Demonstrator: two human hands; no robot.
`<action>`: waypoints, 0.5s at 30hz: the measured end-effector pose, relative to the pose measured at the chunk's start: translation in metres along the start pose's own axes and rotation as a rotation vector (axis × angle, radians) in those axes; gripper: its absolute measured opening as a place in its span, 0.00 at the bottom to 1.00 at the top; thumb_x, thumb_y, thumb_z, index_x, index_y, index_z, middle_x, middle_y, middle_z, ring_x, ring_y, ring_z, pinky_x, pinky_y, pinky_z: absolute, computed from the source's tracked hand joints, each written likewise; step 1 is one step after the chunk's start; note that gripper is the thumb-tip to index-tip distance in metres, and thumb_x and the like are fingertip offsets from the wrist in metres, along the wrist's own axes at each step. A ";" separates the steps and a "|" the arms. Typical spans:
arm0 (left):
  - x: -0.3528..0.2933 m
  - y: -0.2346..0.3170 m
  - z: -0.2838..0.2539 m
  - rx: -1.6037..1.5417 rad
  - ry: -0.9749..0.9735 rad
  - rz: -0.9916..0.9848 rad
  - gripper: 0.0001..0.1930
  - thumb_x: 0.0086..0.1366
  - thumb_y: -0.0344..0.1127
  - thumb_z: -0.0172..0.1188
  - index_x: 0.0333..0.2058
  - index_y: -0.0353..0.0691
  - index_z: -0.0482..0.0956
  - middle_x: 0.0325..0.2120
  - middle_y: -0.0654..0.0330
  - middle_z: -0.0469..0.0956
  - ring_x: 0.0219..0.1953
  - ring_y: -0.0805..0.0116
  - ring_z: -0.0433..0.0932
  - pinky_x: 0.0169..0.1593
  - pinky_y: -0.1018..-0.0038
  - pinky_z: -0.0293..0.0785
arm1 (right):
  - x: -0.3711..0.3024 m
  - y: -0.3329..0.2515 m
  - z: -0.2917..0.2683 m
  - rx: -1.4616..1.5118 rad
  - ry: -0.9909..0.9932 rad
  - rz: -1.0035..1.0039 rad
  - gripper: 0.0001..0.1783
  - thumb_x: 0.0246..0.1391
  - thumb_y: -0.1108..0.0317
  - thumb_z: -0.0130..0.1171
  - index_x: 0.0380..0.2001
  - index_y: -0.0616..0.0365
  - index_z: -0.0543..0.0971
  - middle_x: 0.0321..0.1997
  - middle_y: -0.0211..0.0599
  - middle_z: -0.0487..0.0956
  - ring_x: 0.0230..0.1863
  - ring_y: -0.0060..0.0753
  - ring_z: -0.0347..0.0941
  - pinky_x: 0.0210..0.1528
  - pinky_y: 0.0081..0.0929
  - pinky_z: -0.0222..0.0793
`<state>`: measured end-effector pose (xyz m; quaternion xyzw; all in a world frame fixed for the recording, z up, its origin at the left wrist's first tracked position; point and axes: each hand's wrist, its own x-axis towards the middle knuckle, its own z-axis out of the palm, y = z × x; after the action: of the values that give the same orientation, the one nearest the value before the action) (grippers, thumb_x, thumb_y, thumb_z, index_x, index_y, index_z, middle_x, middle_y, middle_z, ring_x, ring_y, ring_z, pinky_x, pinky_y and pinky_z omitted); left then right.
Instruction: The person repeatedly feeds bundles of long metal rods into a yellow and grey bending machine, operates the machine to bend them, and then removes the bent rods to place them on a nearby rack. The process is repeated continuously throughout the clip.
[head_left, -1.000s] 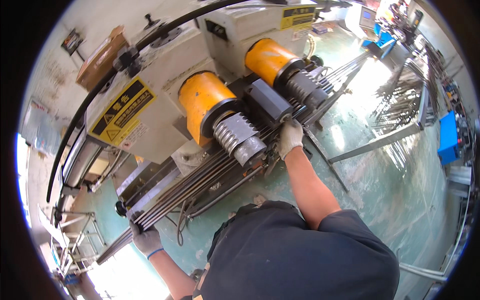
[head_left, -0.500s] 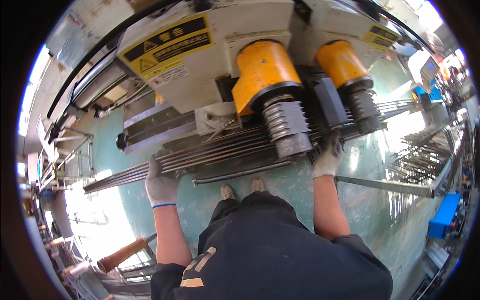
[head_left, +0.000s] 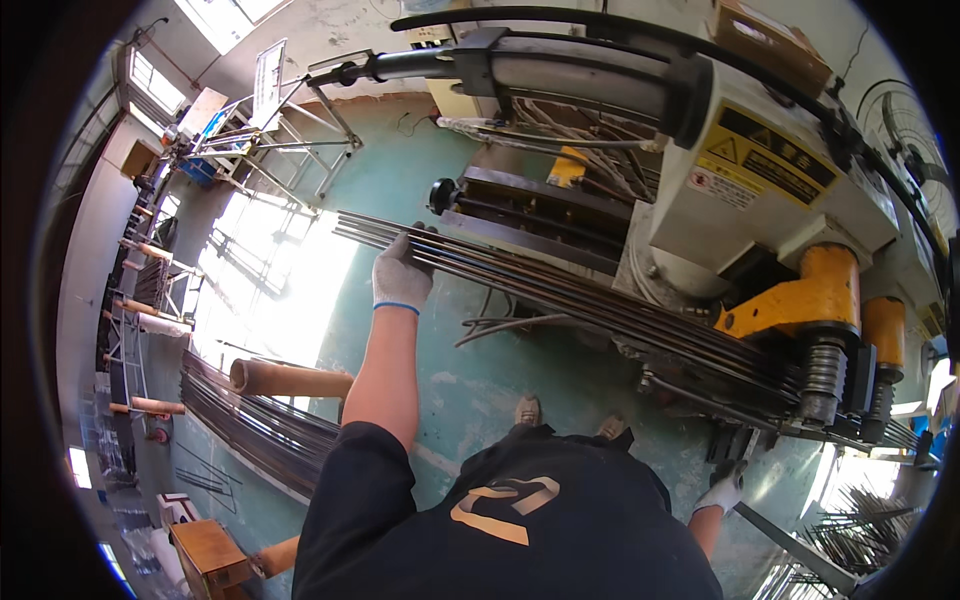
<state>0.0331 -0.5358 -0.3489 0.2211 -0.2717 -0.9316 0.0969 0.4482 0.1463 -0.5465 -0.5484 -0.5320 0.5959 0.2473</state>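
One bundle of slender metal rods extends along the near side of the machine; the rods overlap, so an exact count cannot be told. The long axis runs from upper left to lower right, toward two orange housings, each with one ribbed roller below. The left hand has its grip closed around the bundle near its left ends, which project beyond the hand over green floor. The right hand is near a dark bracket; its grip state cannot be told. Floor separates the bundle's near edge from two shoes.
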 end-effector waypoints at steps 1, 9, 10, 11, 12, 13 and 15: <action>0.016 0.025 -0.008 0.008 -0.011 0.033 0.17 0.83 0.32 0.50 0.60 0.24 0.77 0.54 0.44 0.82 0.58 0.45 0.82 0.69 0.49 0.79 | -0.019 0.002 0.012 -0.054 -0.029 0.029 0.32 0.77 0.41 0.62 0.57 0.65 0.85 0.46 0.36 0.88 0.40 0.29 0.80 0.43 0.29 0.75; 0.094 0.138 -0.065 0.176 -0.157 0.156 0.14 0.83 0.31 0.50 0.62 0.37 0.75 0.56 0.49 0.81 0.58 0.49 0.81 0.68 0.51 0.78 | -0.124 0.037 0.055 -0.139 -0.040 0.071 0.22 0.75 0.45 0.65 0.37 0.54 0.86 0.31 0.24 0.83 0.28 0.21 0.74 0.28 0.27 0.63; 0.092 0.140 -0.064 0.196 -0.181 0.155 0.15 0.83 0.32 0.50 0.63 0.38 0.74 0.56 0.49 0.80 0.59 0.48 0.81 0.68 0.50 0.77 | -0.128 0.040 0.054 -0.140 -0.040 0.065 0.22 0.75 0.45 0.65 0.36 0.53 0.86 0.30 0.24 0.83 0.28 0.21 0.74 0.28 0.27 0.62; 0.090 0.141 -0.063 0.216 -0.204 0.154 0.16 0.83 0.32 0.50 0.65 0.40 0.73 0.57 0.49 0.80 0.59 0.48 0.81 0.68 0.49 0.77 | -0.131 0.042 0.050 -0.169 -0.039 0.061 0.22 0.75 0.46 0.66 0.36 0.53 0.86 0.30 0.24 0.83 0.27 0.21 0.74 0.27 0.26 0.62; 0.083 0.142 -0.062 0.228 -0.209 0.133 0.16 0.83 0.33 0.52 0.64 0.41 0.74 0.57 0.49 0.81 0.59 0.49 0.81 0.67 0.49 0.78 | -0.132 0.039 0.047 -0.200 -0.043 0.056 0.22 0.75 0.46 0.66 0.35 0.53 0.86 0.29 0.24 0.82 0.26 0.21 0.73 0.27 0.26 0.61; 0.077 0.141 -0.058 0.241 -0.218 0.106 0.16 0.82 0.35 0.53 0.63 0.41 0.76 0.57 0.50 0.82 0.59 0.49 0.82 0.66 0.49 0.79 | -0.135 0.037 0.044 -0.230 -0.041 0.053 0.22 0.75 0.46 0.66 0.34 0.53 0.85 0.29 0.24 0.82 0.26 0.21 0.73 0.27 0.26 0.61; 0.070 0.142 -0.056 0.303 -0.219 0.072 0.17 0.82 0.38 0.56 0.63 0.43 0.77 0.58 0.50 0.83 0.60 0.50 0.82 0.65 0.47 0.80 | -0.134 0.035 0.045 -0.167 0.002 0.053 0.22 0.75 0.47 0.66 0.33 0.52 0.85 0.27 0.24 0.81 0.25 0.21 0.72 0.26 0.25 0.60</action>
<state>0.0062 -0.7010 -0.3385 0.1204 -0.4258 -0.8944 0.0657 0.4538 0.0014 -0.5333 -0.5814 -0.5650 0.5553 0.1854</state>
